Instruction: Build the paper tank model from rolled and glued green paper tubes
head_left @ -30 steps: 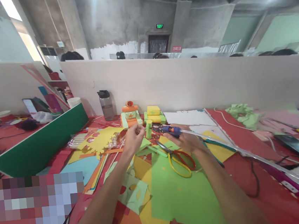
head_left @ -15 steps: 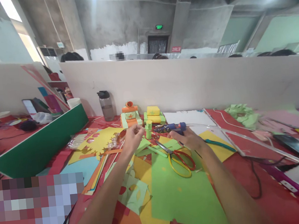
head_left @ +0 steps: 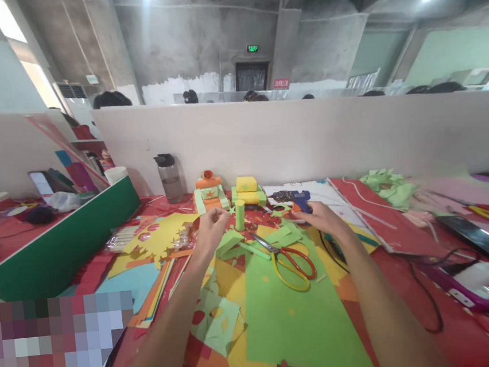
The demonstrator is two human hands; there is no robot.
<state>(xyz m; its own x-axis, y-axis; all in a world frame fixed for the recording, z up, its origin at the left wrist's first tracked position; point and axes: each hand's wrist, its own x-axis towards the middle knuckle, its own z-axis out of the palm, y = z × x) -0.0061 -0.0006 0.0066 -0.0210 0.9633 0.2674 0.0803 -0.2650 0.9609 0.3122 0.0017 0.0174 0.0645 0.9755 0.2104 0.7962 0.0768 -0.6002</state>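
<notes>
My left hand (head_left: 212,228) is closed in a pinch, with a small light green paper star (head_left: 232,210) at its fingertips. Just right of the star stands an upright green paper roll (head_left: 239,215). My right hand (head_left: 323,217) has its fingers closed around the lower handle of a blue glue gun (head_left: 291,195), whose nozzle points left. Behind the roll are a yellow-and-green paper model (head_left: 248,191) and an orange-and-green paper model (head_left: 209,192). Scissors (head_left: 284,257) with red and yellow handles lie between my forearms on a green paper sheet (head_left: 301,328).
A water bottle (head_left: 169,178) stands by the white partition (head_left: 292,138). A green board (head_left: 64,241) stands on edge at left. Yellow cut paper (head_left: 158,235) and scraps cover the left and middle. At right lie a phone (head_left: 483,238), a purple power strip (head_left: 464,289) and cords.
My right hand has moved the glue gun away from the green roll, back and to the right. My left hand stays beside the roll, and the star now shows at its fingertips.
</notes>
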